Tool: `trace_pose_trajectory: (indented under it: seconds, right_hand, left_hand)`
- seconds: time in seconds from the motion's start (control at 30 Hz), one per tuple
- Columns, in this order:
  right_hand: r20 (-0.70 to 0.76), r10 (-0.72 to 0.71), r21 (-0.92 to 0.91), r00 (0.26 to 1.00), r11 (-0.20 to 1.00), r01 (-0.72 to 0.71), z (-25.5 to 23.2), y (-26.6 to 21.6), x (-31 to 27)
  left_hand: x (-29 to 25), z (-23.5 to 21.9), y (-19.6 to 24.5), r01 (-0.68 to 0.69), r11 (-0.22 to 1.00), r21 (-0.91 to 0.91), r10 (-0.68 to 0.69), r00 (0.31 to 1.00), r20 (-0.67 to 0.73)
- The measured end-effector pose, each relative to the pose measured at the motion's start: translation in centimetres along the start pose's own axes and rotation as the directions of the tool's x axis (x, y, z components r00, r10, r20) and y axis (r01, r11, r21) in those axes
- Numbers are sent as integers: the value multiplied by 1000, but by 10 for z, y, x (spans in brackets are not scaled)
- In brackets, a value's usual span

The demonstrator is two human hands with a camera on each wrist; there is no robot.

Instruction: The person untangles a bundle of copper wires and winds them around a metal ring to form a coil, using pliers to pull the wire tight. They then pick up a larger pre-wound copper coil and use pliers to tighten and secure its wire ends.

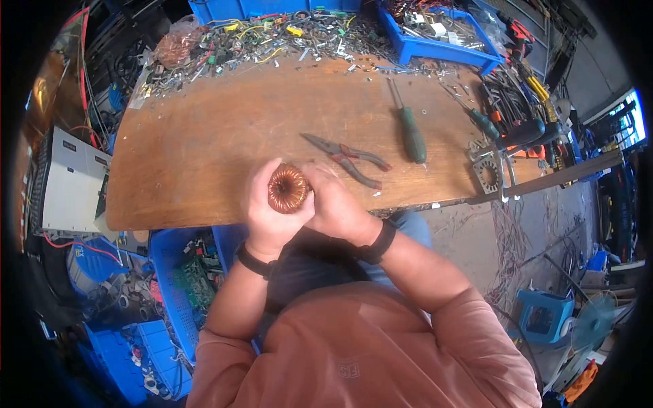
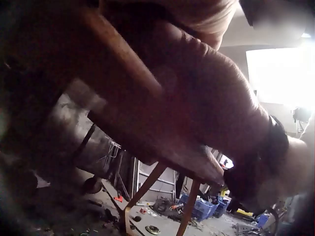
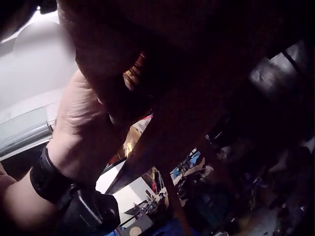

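Observation:
A ring-shaped coil wound with copper wire [image 1: 287,189] is held up between both hands, just over the table's near edge in the head view. Its central hole faces up toward the head camera. My left hand [image 1: 264,216] grips it from the left, thumb and fingers curved about its side. From the right, my right hand [image 1: 338,209] closes in against the coil, its fingertips hidden behind the coil and the left hand. In the right wrist view, a glinting strip of the copper windings [image 3: 134,74] shows between the dark hands. The left wrist view is mostly shadowed skin.
Pliers [image 1: 347,161] with red handles and a green-handled screwdriver [image 1: 411,132] lie on the wooden table [image 1: 204,136]. Scrap parts [image 1: 306,51] heap along its back, beside a blue tray [image 1: 435,51]. More tools crowd the right; a blue basket [image 1: 170,299] stands below left.

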State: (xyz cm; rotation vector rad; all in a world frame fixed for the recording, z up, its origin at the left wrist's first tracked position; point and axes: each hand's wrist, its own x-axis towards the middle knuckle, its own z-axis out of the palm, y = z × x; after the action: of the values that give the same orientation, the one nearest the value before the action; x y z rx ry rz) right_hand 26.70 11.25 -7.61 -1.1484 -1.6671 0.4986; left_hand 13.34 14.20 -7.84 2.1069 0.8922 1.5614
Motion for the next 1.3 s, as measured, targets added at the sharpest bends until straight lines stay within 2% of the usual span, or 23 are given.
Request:
trace_pose_trajectory:
  seconds: [0.1,0.2,0.3,0.43,0.5,0.6,0.7,0.8,0.9,1.0,1.03,1.07,1.2,1.3]
  right_hand:
    - [-13,-19,7,1000,1000,19,3,1,-1]
    - [85,118,-4,989,993,-118,1,4,-3]
    - [82,143,102,986,983,-151,-7,-10,3]
    - [20,-3,-22,1000,1000,3,-3,-4,0]
    - [4,-66,-72,998,995,66,2,4,-6]
    - [70,-42,-54,997,997,46,2,8,-11]
    - [43,-64,-35,997,997,65,0,5,-11]
    - [23,-50,15,998,999,50,-3,-1,-9]
    - [22,-115,54,993,992,113,0,12,-7]
    - [64,-187,91,980,979,181,-3,18,-5]
    - [53,-178,109,983,979,171,-3,18,-6]
    - [42,-167,126,985,979,160,-3,17,-6]
    - [21,-127,179,992,976,121,-6,18,-4]
    - [84,-78,284,993,957,51,-8,23,-3]
  left_hand:
    - [-6,-1,-4,-36,999,29,37,999,-14]
    - [-5,5,-4,-21,1000,13,21,999,-42]
    - [-4,8,-3,0,1000,-27,-1,999,-41]
    - [-14,6,-12,-26,998,-64,21,997,-78]
    - [-18,3,-11,-91,994,-64,87,994,-70]
    - [-11,-2,1,-188,982,5,188,981,-53]
    - [-10,-3,6,-230,973,36,232,971,-52]
    - [0,-11,17,-263,963,64,264,965,5]
    - [8,-25,32,-281,956,85,275,958,78]
    - [9,-28,32,-255,967,15,253,965,74]
    - [8,-27,33,-248,969,-11,248,965,87]
    - [7,-23,32,-237,971,-39,237,971,18]
    - [3,-22,33,-221,974,-53,221,975,12]
    - [4,-20,29,-193,977,-87,191,981,-30]
